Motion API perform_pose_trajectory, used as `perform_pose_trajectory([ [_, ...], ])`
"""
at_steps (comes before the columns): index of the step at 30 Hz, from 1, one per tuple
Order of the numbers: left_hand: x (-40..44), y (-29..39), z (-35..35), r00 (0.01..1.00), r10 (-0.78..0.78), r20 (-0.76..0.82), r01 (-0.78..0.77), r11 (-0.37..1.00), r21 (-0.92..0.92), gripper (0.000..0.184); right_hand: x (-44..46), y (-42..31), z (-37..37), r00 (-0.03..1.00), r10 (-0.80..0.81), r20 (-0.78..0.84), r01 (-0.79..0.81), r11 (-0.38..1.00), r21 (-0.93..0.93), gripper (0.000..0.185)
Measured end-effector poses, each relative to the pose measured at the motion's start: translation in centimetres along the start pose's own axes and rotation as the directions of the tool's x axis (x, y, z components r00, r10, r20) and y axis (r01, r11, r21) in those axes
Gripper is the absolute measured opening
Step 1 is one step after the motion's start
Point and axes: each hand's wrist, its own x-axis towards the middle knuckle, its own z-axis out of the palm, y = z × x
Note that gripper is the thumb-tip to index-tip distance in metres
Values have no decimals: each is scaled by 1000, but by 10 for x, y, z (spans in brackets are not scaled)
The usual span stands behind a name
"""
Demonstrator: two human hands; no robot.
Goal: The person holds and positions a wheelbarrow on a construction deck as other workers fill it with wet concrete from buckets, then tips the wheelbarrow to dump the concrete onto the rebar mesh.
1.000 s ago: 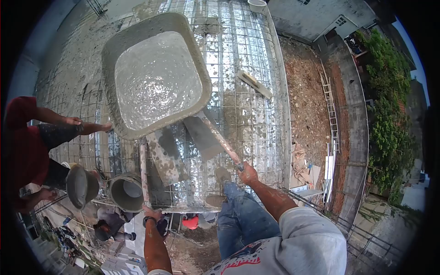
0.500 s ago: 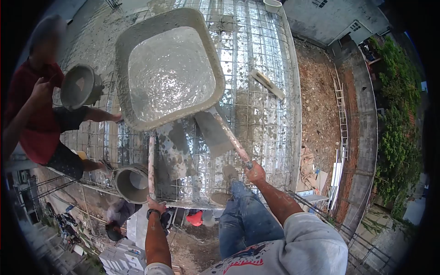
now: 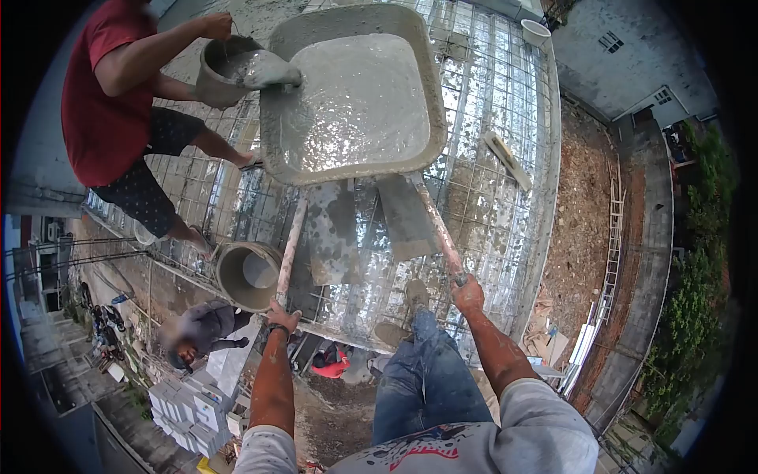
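Note:
In front of me stands a wheelbarrow (image 3: 437, 118), its tray filled with wet concrete (image 3: 355, 110). My left hand (image 3: 283, 314) is closed on the end of its left handle (image 3: 291, 245). The end of the right handle (image 3: 439, 225) is in the grip of my right hand (image 3: 467, 295). At the tray's left rim, a co-worker in a red shirt (image 3: 106, 118) tips a bucket (image 3: 207, 79), and concrete pours from it into the tray. Another bucket (image 3: 229, 276) stands beside the left handle, close to my left hand.
Steel mesh (image 3: 466, 103) covers the deck, with flat boards (image 3: 407, 217) under the handles. A long float-like tool (image 3: 508, 160) lies to the right, and a white tub (image 3: 536, 31) sits far back. Behind the deck edge, people (image 3: 207, 328) and stacked blocks (image 3: 189, 411) are below.
The co-worker has brought the bucket to the tray and tilted it, so concrete now flows in. The wheelbarrow appears further right and higher in view. Both my hands remain on the handles.

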Motion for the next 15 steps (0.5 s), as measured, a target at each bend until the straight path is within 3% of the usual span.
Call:
perform_pose_trajectory([
  [7,16,-15,16,992,103,-69,-105,994,-22,108,6,6,13,999,-8,-50,7,1000,-17,43],
  [13,-5,3,-2,1000,17,-22,-17,1000,26,107,0,2,8,999,-17,-28,17,1000,17,42],
  [15,-5,2,-1,996,74,-48,-74,997,-3,107,2,3,8,999,-24,-44,23,1000,-8,42],
])
